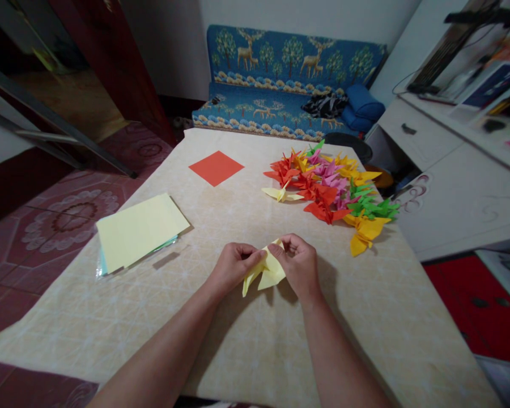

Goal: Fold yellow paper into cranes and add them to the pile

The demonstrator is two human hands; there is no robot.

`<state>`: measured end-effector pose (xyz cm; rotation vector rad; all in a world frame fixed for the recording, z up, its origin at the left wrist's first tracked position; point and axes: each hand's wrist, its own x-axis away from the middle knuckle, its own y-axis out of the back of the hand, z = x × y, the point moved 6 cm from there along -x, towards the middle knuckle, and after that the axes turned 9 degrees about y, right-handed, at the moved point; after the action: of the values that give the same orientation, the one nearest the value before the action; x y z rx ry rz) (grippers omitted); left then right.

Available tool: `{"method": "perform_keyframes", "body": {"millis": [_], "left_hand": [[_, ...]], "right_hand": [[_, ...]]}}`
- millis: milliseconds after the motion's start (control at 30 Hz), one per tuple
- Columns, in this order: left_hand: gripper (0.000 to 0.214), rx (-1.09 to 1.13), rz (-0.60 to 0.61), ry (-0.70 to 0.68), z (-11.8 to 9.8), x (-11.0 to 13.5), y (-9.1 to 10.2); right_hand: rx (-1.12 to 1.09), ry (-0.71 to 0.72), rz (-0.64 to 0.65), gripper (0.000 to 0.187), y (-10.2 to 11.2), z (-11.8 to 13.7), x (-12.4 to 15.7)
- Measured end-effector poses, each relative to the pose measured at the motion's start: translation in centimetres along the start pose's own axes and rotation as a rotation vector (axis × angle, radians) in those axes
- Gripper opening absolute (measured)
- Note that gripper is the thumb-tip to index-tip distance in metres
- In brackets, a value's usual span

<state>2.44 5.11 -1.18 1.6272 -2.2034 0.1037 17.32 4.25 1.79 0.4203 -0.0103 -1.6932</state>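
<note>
A pale yellow folded paper crane (272, 273) is held between my two hands, just above the near middle of the table. My left hand (237, 264) pinches its left side with thumb and fingers. On the other side, my right hand (298, 263) grips the upper right part, thumb laid over the paper. Parts of the crane are hidden behind the fingers. Beyond my right hand lies a pile of finished paper cranes (323, 184) in red, orange, pink and green. One pale yellow crane (282, 194) sits at the pile's left edge.
A red paper square (216, 168) lies flat toward the table's far left. Nearer, a stack of pale yellow sheets (142, 231) rests on a plastic wrapper. The cloth-covered table (123, 334) ends before a blue patterned sofa (255, 107). White drawers (463, 170) stand at the right.
</note>
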Motion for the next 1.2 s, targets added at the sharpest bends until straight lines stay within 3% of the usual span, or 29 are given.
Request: {"method": "perform_keyframes", "body": {"millis": [233, 567, 733, 833, 933, 1067, 1200], "left_hand": [[0.046, -0.039, -0.002, -0.027, 0.0, 0.0, -0.1], [0.041, -0.045, 0.064, -0.033, -0.4, 0.3, -0.5], [0.036, 0.012, -0.092, -0.08, -0.7, 0.0, 0.6], [0.033, 0.097, -0.247, -0.092, -0.5, -0.1, 1.8], [0.03, 0.139, -0.357, -0.087, -0.3, 0.0, 2.5], [0.025, 0.222, -0.36, -0.088, -0.3, 0.1, 2.4], [0.024, 0.313, -0.274, -0.089, -0.5, 0.0, 1.8]], "right_hand": [[0.076, 0.042, -0.029, 0.018, 0.1, -0.2, -0.1], [0.15, 0.078, -0.057, 0.039, 0.9, 0.4, 0.0], [-0.064, -0.042, -0.054, 0.029, 0.4, -0.3, -0.3], [-0.035, -0.068, -0.05, 0.039, 0.0, -0.5, -0.2], [0.017, -0.049, -0.04, 0.034, -0.3, -0.5, 0.0], [-0.015, 0.003, -0.068, 0.022, -0.5, -0.3, 0.1], [-0.05, -0.015, -0.108, 0.012, -0.7, -0.8, 0.1]]}}
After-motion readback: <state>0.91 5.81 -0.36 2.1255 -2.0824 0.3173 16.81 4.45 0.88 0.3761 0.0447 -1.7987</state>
